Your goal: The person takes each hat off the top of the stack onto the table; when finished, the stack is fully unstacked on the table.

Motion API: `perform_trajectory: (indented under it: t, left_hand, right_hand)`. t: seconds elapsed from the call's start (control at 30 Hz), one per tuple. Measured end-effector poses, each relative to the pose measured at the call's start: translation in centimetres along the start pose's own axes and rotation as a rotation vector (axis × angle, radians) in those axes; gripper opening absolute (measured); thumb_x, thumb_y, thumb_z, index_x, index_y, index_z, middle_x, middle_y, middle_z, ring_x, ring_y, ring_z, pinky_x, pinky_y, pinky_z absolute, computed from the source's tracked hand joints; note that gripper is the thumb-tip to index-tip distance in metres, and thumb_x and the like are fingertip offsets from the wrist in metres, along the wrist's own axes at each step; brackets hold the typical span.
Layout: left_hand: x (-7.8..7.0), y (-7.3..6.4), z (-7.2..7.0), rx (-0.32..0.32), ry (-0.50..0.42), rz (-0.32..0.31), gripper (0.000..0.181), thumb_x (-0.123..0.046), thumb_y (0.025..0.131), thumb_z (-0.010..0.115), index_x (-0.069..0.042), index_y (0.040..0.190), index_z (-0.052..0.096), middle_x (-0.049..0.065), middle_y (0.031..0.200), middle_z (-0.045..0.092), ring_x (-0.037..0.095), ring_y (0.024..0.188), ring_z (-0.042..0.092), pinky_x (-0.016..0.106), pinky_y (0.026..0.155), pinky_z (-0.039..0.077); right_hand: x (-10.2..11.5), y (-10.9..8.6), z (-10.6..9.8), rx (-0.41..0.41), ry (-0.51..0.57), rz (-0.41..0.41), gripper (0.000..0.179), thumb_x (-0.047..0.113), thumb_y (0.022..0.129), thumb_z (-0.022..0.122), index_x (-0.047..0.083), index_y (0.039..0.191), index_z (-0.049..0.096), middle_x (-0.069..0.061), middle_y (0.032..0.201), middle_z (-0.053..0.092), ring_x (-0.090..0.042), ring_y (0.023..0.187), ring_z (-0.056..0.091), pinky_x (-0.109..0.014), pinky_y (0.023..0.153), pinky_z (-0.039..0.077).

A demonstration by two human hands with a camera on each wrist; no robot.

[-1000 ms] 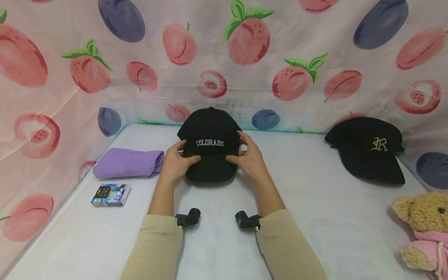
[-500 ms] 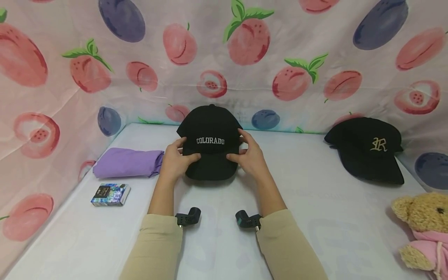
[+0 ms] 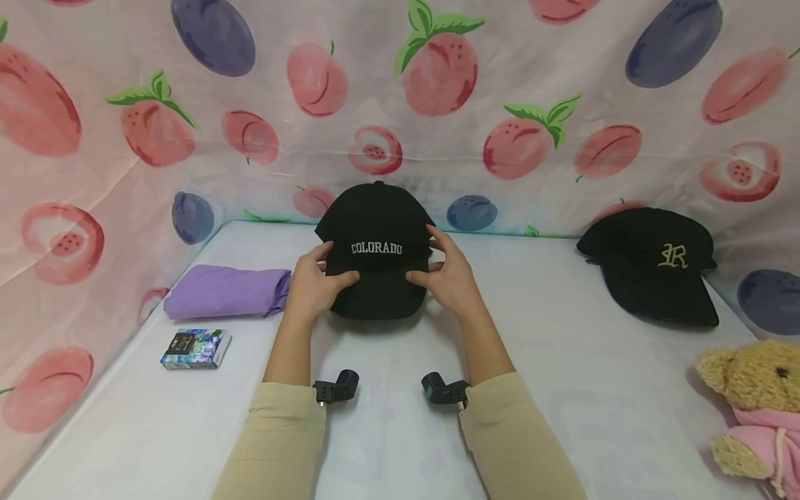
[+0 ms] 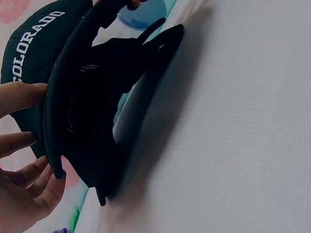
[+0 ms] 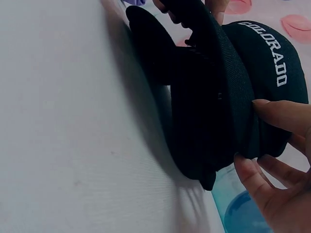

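Note:
A black cap point(image 3: 378, 215) with white COLORADO lettering is between my two hands, brim toward me. My left hand point(image 3: 314, 281) grips the left end of the brim, thumb on top and fingers at the side and underneath. On the right end, my right hand point(image 3: 451, 278) pinches the brim the same way. In the left wrist view, the cap's brim point(image 4: 65, 73) stands raised over another black, brim-like shape point(image 4: 141, 104) low at the white surface. That lower black shape point(image 5: 146, 41) also shows in the right wrist view; the gripped cap hides most of it in the head view.
A folded purple cloth point(image 3: 228, 292) and a small blue-patterned box point(image 3: 209, 349) lie left on the white table point(image 3: 381, 444). At the right are another black cap point(image 3: 656, 271) and a teddy bear point(image 3: 759, 382) in pink. A fruit-print curtain point(image 3: 250, 90) closes the back and left.
The COLORADO cap has risen slightly in the head view, its crown and brim both a little higher, with both hands keeping their hold. The other things have stayed put.

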State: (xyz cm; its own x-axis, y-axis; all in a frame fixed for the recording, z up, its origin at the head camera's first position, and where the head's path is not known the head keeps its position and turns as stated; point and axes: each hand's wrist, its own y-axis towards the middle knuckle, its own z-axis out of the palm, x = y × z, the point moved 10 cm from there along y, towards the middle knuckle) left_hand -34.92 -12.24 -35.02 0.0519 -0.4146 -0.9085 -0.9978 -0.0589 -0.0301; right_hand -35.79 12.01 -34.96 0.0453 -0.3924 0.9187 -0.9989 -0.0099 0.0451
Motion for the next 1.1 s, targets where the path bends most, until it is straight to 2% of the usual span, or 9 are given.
perform_trajectory:
  t: [0.37,0.73,1.1]
  left_hand:
    - [-1.0,-0.4,0.0,-0.022,0.038,0.024,0.081,-0.023,0.089,0.077,-0.011,0.160,0.039,0.020,0.160,0.040,0.038,0.146,0.040,0.056,0.117,0.038]
    - [-1.6,-0.8,0.4,-0.022,0.007,0.026,0.081,-0.021,0.090,0.077,-0.012,0.161,0.038,0.020,0.159,0.040,0.036,0.143,0.043,0.054,0.116,0.041]
    - [-2.6,-1.0,0.9,-0.017,-0.008,0.067,0.082,-0.022,0.088,0.078,-0.010,0.160,0.039,0.019,0.161,0.038,0.036,0.143,0.045,0.053,0.116,0.042]
  right_hand:
    - [0.4,0.0,-0.9,-0.002,-0.007,-0.015,0.095,0.012,0.084,0.085,0.034,0.162,0.034,-0.006,0.160,0.045,-0.030,0.114,0.065,-0.044,0.091,0.057]
    - [1.0,-0.3,-1.8,-0.002,-0.022,-0.012,0.096,0.012,0.085,0.084,0.034,0.162,0.032,-0.006,0.162,0.043,-0.031,0.117,0.064,-0.045,0.094,0.056]
    - [1.4,-0.7,-2.8,0.006,-0.032,-0.029,0.096,0.013,0.084,0.085,0.033,0.162,0.032,-0.007,0.162,0.043,-0.031,0.116,0.065,-0.046,0.094,0.057]
